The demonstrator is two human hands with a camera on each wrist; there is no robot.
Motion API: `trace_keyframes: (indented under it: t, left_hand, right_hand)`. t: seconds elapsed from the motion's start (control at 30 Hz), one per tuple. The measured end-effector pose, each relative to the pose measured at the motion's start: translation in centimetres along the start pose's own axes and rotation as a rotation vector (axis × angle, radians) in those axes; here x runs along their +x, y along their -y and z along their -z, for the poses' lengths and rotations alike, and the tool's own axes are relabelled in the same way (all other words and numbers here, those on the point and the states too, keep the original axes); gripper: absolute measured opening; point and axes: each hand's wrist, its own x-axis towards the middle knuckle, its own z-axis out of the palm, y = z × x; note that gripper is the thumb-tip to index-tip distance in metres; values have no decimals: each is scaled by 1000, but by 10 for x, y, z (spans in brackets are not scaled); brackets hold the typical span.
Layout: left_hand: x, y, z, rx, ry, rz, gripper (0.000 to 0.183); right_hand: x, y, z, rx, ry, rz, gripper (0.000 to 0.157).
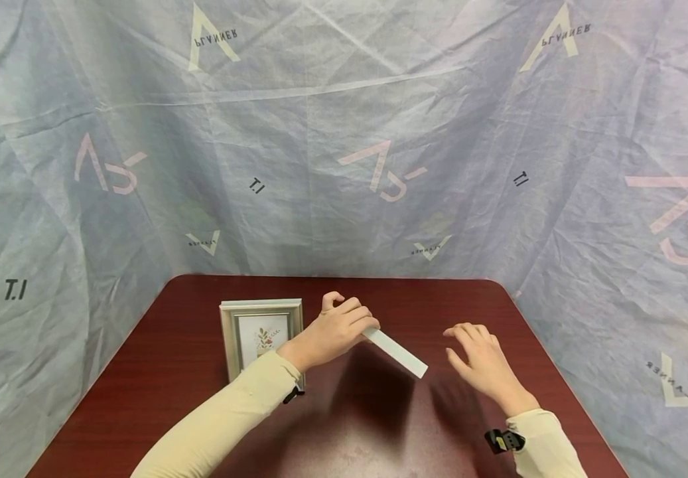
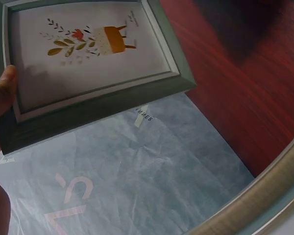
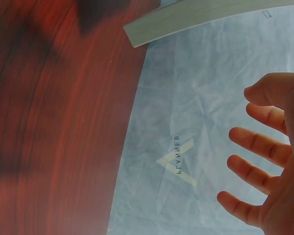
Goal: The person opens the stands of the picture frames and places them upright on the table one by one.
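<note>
My left hand (image 1: 336,328) grips a picture frame (image 1: 399,355) by one edge, holding it tilted above the table, so the head view shows just its pale narrow side. Seen from the left wrist, this frame (image 2: 95,108) is grey-green with a print of a leafy plant and red flower in a legged pot; the thumb (image 2: 5,90) presses on its border. My right hand (image 1: 482,362) hovers to the right, apart from the frame, fingers spread and holding nothing. A second, champagne-coloured picture frame (image 1: 231,342) stands upright on the left, partly hidden behind the left forearm.
Beneath both hands lies a dark red wooden table (image 1: 439,299) with rounded far corners. Grey-blue printed cloth (image 1: 320,219) hangs around its back and sides. A black strap (image 1: 503,440) is on the right wrist.
</note>
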Motion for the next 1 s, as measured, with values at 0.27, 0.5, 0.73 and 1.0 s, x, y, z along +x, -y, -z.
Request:
trace_keyframes:
  t: [0.27,0.5,0.73,1.0]
  left_hand:
    - [-4,3,-3,-73,-105,-43,31]
    - [-7,2,-5,-140,-131,-46,32]
    - [-11,1,-6,-190,-160,-56,33]
    - [-12,0,-8,-256,-197,-57,31]
  right_hand:
    - [1,1,1,14,-9,27,25]
    - [1,-6,1,27,0,108,33]
    - [5,-9,-1,32,22,201,38]
    - [10,-8,-7,36,34,275,46]
